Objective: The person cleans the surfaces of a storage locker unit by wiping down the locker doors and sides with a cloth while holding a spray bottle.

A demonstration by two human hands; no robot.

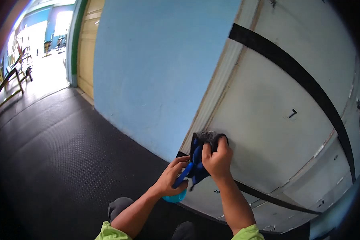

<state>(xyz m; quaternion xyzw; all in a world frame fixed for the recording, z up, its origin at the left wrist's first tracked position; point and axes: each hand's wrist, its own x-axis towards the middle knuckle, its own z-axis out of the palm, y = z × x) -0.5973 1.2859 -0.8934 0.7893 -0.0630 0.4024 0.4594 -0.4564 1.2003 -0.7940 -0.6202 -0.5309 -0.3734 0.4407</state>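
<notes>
My right hand is closed on the top of a dark cloth with grey, black and blue parts. The cloth hangs in front of the lower locker doors, near the corner with the blue wall. Just left of it, my left hand curls around a blue bar-like piece. A translucent teal rounded thing shows beneath that hand; it looks like the body of a bottle, mostly hidden. Whether the blue piece and the teal body are joined I cannot tell.
Pale grey lockers with numbered doors and black bands stand on the right. A light blue wall adjoins them. Black textured matting covers the floor. At the far left are a yellow door, a bright doorway and metal-framed equipment.
</notes>
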